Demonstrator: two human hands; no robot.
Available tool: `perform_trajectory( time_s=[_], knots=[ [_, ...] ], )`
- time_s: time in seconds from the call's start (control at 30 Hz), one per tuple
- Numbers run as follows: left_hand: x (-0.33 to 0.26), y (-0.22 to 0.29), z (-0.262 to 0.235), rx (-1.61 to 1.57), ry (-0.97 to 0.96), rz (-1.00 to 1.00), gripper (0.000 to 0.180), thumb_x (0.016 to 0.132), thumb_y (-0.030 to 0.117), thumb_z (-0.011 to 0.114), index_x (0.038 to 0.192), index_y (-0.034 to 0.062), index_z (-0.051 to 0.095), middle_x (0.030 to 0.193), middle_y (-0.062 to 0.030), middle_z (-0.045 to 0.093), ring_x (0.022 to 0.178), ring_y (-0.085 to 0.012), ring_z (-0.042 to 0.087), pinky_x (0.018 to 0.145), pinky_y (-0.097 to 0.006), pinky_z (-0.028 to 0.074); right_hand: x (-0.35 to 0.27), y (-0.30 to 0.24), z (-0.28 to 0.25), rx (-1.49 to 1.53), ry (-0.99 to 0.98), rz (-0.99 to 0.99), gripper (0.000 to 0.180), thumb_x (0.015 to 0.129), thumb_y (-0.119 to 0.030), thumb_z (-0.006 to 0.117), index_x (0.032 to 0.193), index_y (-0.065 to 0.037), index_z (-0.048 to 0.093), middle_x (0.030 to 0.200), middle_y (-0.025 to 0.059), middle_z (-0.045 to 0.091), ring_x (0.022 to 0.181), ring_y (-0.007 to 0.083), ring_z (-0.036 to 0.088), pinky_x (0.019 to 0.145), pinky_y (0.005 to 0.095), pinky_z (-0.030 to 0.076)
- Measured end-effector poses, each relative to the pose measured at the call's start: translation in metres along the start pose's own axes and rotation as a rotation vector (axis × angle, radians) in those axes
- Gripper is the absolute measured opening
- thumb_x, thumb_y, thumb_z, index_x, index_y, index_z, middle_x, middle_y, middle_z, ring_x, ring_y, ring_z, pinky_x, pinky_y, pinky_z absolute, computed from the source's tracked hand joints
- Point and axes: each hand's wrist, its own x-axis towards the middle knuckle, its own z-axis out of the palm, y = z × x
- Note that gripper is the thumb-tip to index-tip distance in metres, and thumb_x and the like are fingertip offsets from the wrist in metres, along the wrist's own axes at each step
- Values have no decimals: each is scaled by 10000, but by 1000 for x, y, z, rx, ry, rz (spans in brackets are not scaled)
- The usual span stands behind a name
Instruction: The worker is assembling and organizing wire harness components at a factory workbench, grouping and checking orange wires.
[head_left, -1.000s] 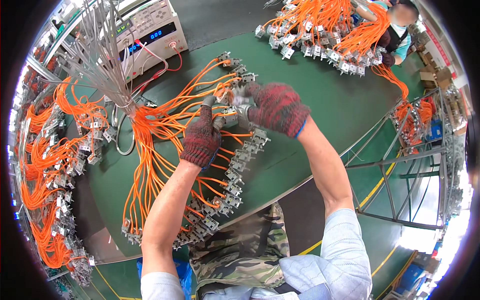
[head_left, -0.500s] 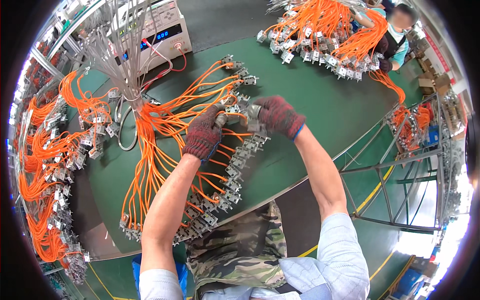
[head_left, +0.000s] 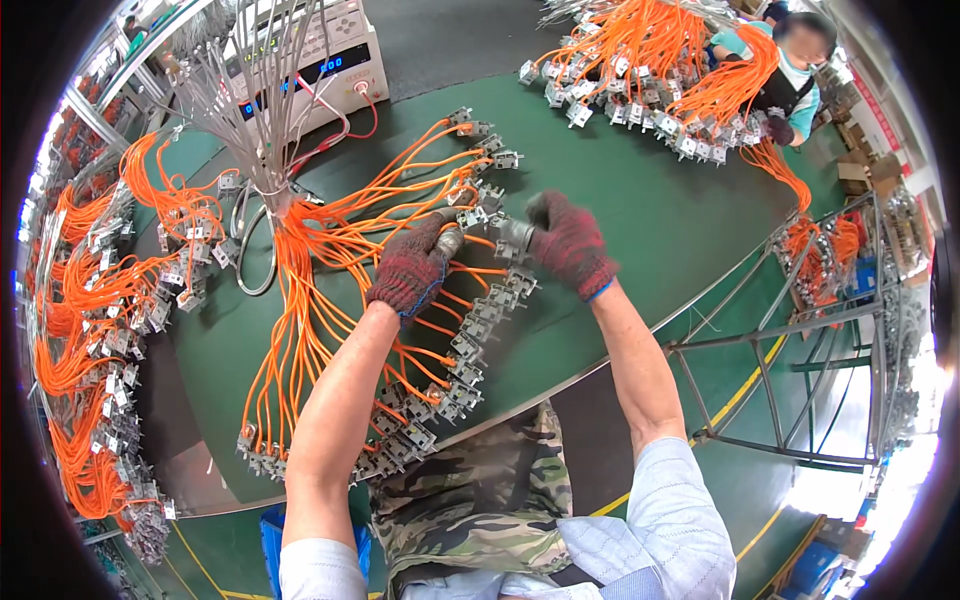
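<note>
A large bundle of orange cables (head_left: pixel 292 245) fans out over the green table, with small grey metal connectors (head_left: pixel 478 318) on the cable ends. My left hand (head_left: pixel 410 268), in a dark red knitted glove with grey fingertips, is closed on one orange cable close to its connector (head_left: pixel 482 212). Just to the right, my right hand (head_left: pixel 574 248) wears a matching glove. Its grey thumb points toward the connectors, close to them. Motion smears its fingers, so whether it grips anything is unclear.
A power supply (head_left: pixel 345 65) with a lit display stands at the back left, red and white leads attached. More orange cables (head_left: pixel 85 375) hang along the left. Across the table a person (head_left: pixel 795 75) handles another cable bundle (head_left: pixel 640 50). A metal frame (head_left: pixel 770 340) stands right of the table.
My right hand has shifted slightly right and down from the connectors. My left hand stays nearly in place on the cable.
</note>
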Motion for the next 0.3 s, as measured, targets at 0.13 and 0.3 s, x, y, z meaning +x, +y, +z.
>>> perform_trajectory(
  time_s=[0.13, 0.3],
  knots=[
    [1, 3, 0, -55, -30, -29, 511, 1068, 471, 575, 1466, 155, 630, 1265, -192, 746, 1189, -386, 695, 1030, -481, 516, 27, 22, 10, 136, -146, -153, 528, 901, -472, 819, 1247, -80, 745, 923, 147, 766, 820, 304, 741, 776, 434, 581],
    [3, 2, -1, -31, -24, -36, 536, 1089, 479, 551, 1507, 150, 620, 1374, -167, 728, 1274, -269, 688, 1098, -386, 487, 54, -11, -10, 4, -523, 71, 562, 878, -391, 890, 1354, -127, 749, 1094, 89, 800, 840, 187, 705, 821, 339, 587]
  ],
)
